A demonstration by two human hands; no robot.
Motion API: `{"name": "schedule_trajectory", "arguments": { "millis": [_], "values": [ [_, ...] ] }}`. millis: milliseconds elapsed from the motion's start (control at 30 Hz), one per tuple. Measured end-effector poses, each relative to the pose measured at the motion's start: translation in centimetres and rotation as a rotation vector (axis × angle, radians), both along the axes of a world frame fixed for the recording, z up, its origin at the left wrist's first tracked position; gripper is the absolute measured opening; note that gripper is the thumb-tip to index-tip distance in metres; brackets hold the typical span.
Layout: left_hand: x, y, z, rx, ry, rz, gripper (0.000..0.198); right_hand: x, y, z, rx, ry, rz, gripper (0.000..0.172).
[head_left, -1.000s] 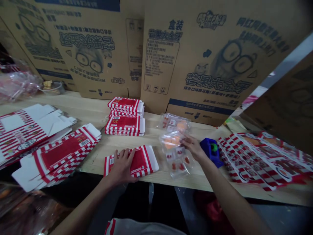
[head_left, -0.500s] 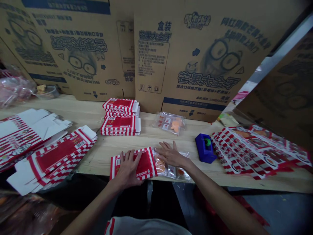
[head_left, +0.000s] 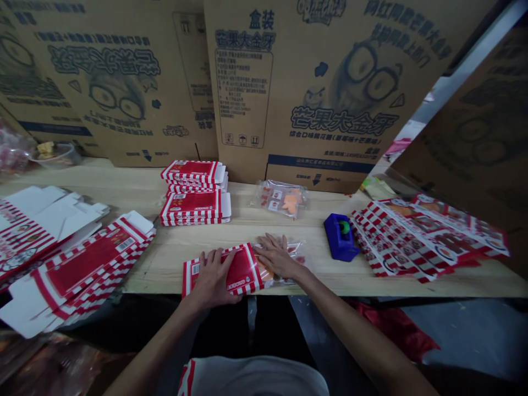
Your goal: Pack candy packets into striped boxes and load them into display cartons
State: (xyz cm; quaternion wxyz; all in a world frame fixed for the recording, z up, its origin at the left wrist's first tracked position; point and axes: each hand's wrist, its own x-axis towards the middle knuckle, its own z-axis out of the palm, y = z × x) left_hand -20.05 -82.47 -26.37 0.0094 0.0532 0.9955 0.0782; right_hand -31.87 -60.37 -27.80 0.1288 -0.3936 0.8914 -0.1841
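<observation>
A red-and-white striped carton [head_left: 239, 269] lies flat at the near edge of the wooden table [head_left: 173, 253]. My left hand [head_left: 212, 278] rests flat on it with fingers spread. Just to its right my right hand [head_left: 278, 256] lies flat on a clear plastic packet [head_left: 295, 254] of orange and red items, whose left end sits at the carton's open end. Further back, a second clear packet [head_left: 282, 199] rests on the table.
Two stacks of filled striped cartons [head_left: 193, 201] stand behind. Flat carton blanks lie at the left [head_left: 82, 264] and fanned at the right [head_left: 416, 236]. A blue tape dispenser [head_left: 339, 237] sits right of my hand. Large printed cardboard boxes [head_left: 313, 88] wall the back.
My right hand took a clear packet from the pile at mid-table, brought it down to the carton's right end and pressed it leftward into the opening. My left hand stayed on the carton.
</observation>
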Motion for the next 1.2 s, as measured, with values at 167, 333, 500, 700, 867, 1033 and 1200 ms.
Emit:
{"name": "schedule_trajectory", "arguments": {
  "millis": [167,333,500,700,867,1033,1200],
  "values": [
    [0.3,0.0,-0.3,0.034,0.039,0.001,0.113,0.5,1.0,0.4,-0.198,0.008,0.003,0.034],
    [0.3,0.3,-0.4,0.003,-0.008,-0.039,0.113,0.5,-0.4,-1.0,-0.208,0.034,0.03,0.032],
    [0.2,-0.4,0.0,-0.016,-0.106,-0.063,0.116,-0.3,1.4,-1.5,-0.478,-0.003,-0.252,0.028],
    [0.4,-2.0,-0.3,0.004,-0.174,-0.138,0.127,2.2,9.7,-1.7,-0.46,0.041,-0.83,0.046],
    [-0.2,1.0,-0.3,-0.003,-0.093,-0.118,0.119,6.9,5.2,-2.1,-0.586,-0.289,-0.498,0.051],
    [0.5,4.0,0.8,0.024,0.05,0.136,0.113,9.0,0.7,-1.5,-0.905,-0.214,-0.683,0.057],
    [3.0,5.8,1.2,0.273,0.111,0.293,0.12,10.0,0.9,-0.6,-1.169,-0.441,-0.793,0.044]
  ]
}}
